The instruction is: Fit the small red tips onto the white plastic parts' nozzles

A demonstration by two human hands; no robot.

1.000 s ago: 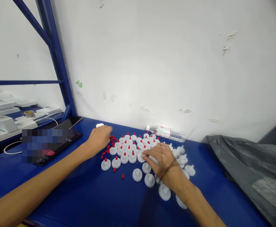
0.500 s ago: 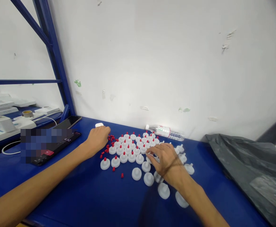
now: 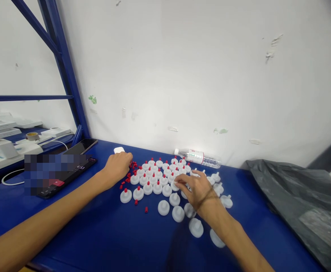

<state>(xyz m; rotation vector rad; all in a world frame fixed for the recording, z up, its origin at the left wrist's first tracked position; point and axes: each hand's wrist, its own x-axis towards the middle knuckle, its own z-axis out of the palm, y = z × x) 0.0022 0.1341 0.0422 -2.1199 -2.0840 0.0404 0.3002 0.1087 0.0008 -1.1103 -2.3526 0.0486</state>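
Observation:
Several white round nozzle caps (image 3: 163, 207) stand on the blue table, many of them with a small red tip cap (image 3: 138, 187) on the spout. At the left edge of the group, my left hand (image 3: 119, 166) is closed, its fingers curled down beside a pile of loose red tip caps (image 3: 129, 175). What its fingers hold, if anything, is hidden. My right hand (image 3: 195, 187) has thumb and forefinger pinched over a white nozzle cap (image 3: 175, 186) in the middle of the group; the thing between the fingertips is too small to make out.
A clear plastic bottle (image 3: 197, 157) lies behind the nozzle caps against the wall. Left are a lit phone (image 3: 69, 177), a second dark phone (image 3: 83, 146) and a white object (image 3: 119, 150). A dark grey plastic bag (image 3: 290, 196) covers the table's right side.
My right hand has shifted slightly, its fingertips now over a nozzle cap near the middle of the group. My left hand stays in place by the red tip caps.

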